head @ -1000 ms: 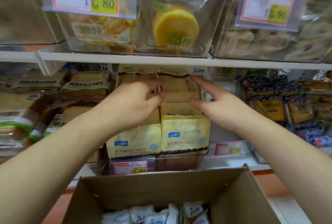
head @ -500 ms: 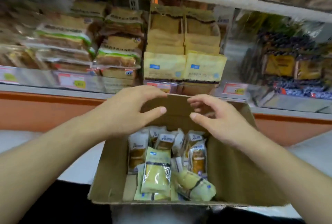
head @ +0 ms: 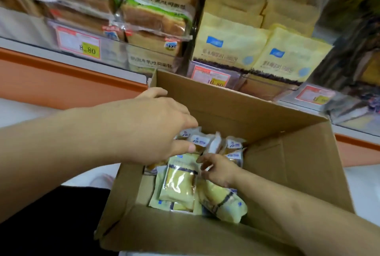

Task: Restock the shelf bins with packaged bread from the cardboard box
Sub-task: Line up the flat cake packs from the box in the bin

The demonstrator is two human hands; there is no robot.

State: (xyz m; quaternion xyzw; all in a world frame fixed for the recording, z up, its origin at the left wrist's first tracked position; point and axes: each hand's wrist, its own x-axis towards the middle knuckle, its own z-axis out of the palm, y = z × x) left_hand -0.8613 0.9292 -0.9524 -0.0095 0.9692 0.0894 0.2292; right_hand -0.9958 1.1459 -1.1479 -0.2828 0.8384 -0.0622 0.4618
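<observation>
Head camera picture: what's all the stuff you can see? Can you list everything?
cardboard box: one, brown, open, below the shelf
yellow bread packs: several, pale yellow, lying in the box
white-topped packs: several, at the box's far side
shelf bread packs: many, pale yellow, standing in the bin above the box
sliced bread loaves: several, brown with green bands, bin further left
price tags: three, red-edged, on the bin fronts
left hand: one, fingers loosely curled, over the box
right hand: one, down among the packs

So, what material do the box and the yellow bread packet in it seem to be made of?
The box looks like plain brown corrugated cardboard, matte, with creased flaps. The yellow bread packet seems to be thin glossy plastic film: it shows bright glare streaks and a clear window, through which the bread is visible.
</observation>
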